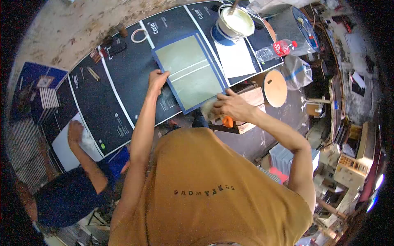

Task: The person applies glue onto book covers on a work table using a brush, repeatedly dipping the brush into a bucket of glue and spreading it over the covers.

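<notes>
A flat rectangular panel (191,73) with a blue border, a grey-green face and pale stripes across it lies on the black table (123,69), its near corner over the edge. My left hand (157,81) pinches the panel's left edge between thumb and fingers. At the near right corner is my right hand (232,105), fingers bent beside the border; an orange object (227,121) shows just below it, and whether the hand holds that is unclear. Beyond the panel stands a bucket of cream-coloured paste (237,22) with a stick in it, beside a white sheet (235,59).
A plastic bottle (283,48) lies at the table's right end. A tape roll (139,35) and small tools (93,74) lie to the left. A round wooden board (275,88) is off the right edge. At left, another person's hand (75,132) rests over a white sheet (65,145).
</notes>
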Demonstrator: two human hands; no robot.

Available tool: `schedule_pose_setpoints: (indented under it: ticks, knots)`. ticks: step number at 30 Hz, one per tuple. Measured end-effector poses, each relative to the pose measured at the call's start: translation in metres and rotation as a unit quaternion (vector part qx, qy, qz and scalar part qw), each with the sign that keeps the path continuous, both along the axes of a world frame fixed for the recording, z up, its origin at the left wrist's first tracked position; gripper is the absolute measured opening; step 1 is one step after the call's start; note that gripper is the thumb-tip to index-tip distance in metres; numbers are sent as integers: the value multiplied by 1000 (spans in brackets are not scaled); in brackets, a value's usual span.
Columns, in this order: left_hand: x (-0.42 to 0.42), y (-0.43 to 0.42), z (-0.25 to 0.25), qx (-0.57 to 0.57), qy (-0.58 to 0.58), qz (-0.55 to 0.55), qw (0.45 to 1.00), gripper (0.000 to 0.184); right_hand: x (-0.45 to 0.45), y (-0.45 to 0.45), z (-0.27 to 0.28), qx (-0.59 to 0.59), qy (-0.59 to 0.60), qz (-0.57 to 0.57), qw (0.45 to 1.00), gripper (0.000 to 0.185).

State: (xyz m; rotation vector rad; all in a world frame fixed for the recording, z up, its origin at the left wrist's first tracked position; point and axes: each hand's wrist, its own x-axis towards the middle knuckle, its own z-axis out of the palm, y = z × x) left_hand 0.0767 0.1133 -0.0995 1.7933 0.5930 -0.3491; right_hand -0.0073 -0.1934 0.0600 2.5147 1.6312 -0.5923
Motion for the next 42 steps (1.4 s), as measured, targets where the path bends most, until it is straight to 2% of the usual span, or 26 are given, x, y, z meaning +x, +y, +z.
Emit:
schedule_pose_setpoints:
  ticks: [2, 5, 7, 9, 11, 13, 16, 17, 18, 20, 21, 23, 25, 26, 29, 30, 31, 32, 33, 34, 35, 36, 38, 40, 41, 42]
  knots:
    - [3, -2, 23, 19, 23, -12, 999, 29, 14, 0, 24, -87, 46, 5, 995, 28]
    - [9, 2, -24, -52, -20, -17, 998, 28, 40, 36, 19, 178, -92, -40, 979, 32]
    - [6, 0, -26, -54, -35, -5, 998, 25, 62, 66, -12, 209, -97, -45, 972, 36]
    - [5, -1, -9, -47, -20, 3, 999, 24, 63, 67, -35, 160, -74, -17, 984, 36]
    - [11, -4, -33, -10, -29, -1, 1000, 29, 54, 49, -38, 114, -60, 11, 992, 35]
    - [7, -5, -14, 0, -7, 3, 1000, 38, 34, 6, -18, 46, -45, 35, 997, 34]
    - [4, 0, -23, -6, -18, 25, 1000, 42, 18, -47, 17, -21, -4, 26, 999, 33]
    - [5, -2, -27, -14, -26, 24, 999, 42, 18, -52, 23, 0, -38, -9, 999, 28]
    - [9, 0, -46, -38, -30, 10, 999, 42, 21, -48, 24, 115, -39, -94, 988, 26]
    - [6, 0, -23, -56, -33, 2, 998, 40, 29, -39, -4, 272, -58, -325, 904, 25]
    - [3, -1, -14, -63, -33, -3, 997, 39, 30, -26, -27, 386, 0, -489, 783, 27]
    - [8, -4, -26, -63, -25, 7, 998, 36, 33, -28, -72, 334, -39, -549, 765, 31]
    - [12, -4, -43, -22, -16, 8, 1000, 35, -3, -64, -94, 374, -2, -608, 701, 29]
    - [5, -6, -10, 1, -18, 11, 1000, 36, -18, -89, -101, 392, 19, -624, 676, 28]
    - [7, 4, -33, -51, -30, -4, 998, 37, -80, -195, -98, 208, -94, -775, 589, 37]
    - [2, 12, -32, -44, -41, 20, 998, 38, -103, -204, -84, 288, -121, -794, 522, 41]
    - [-8, 22, -32, -33, -47, 44, 997, 39, -125, -238, -95, 412, -60, -801, 430, 39]
    - [-19, 40, -23, -37, -18, 47, 998, 40, -146, -276, -111, 454, 21, -844, 286, 39]
    - [-31, 64, -14, -43, 10, 49, 998, 40, -148, -232, -81, 478, -16, -858, 187, 34]
    - [-44, 87, -33, -59, 14, 77, 995, 35, -155, -228, -77, 432, -26, -892, 127, 38]
    - [-61, 115, -32, -47, 6, 81, 996, 34, -166, -217, -79, 454, -9, -881, 136, 40]
    - [-81, 144, -25, -37, -3, 80, 996, 33, -196, -268, -112, 476, 104, -859, 159, 38]
    - [-117, 192, 3, 0, 9, 80, 997, 31, -220, -284, -156, 513, 157, -832, 139, 37]
    - [-158, 251, -55, 34, -59, 144, 987, 25, -218, -270, -178, 517, 176, -830, 117, 40]
    - [-166, 271, -38, 105, 21, 133, 985, 24, -211, -256, -175, 504, 189, -835, 116, 41]
    - [-179, 294, -62, 263, 40, 173, 948, 30, -197, -239, -166, 492, 203, -838, 117, 43]
